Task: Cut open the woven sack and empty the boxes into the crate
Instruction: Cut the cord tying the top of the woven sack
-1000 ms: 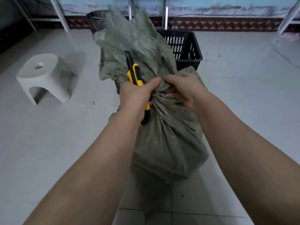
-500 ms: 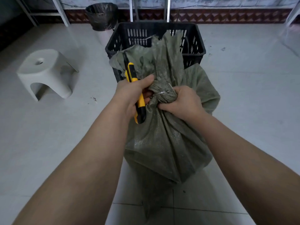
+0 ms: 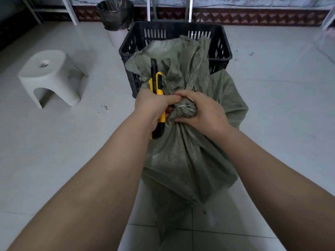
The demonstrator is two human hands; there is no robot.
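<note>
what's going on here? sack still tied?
A person is standing over a green woven sack on the floor, in front of a black crate. The right hand grips the bunched neck, where a pale tie is wound around it. The left hand holds a yellow utility knife, pointing up and away, beside the neck. The sack looks closed; no boxes are visible. The loose top flops over the crate's near rim.

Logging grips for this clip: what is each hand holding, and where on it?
The left hand grips the yellow-and-black utility knife around mid-handle, tip pointing away. The right hand clutches the woven sack at its tied, bunched neck.
</note>
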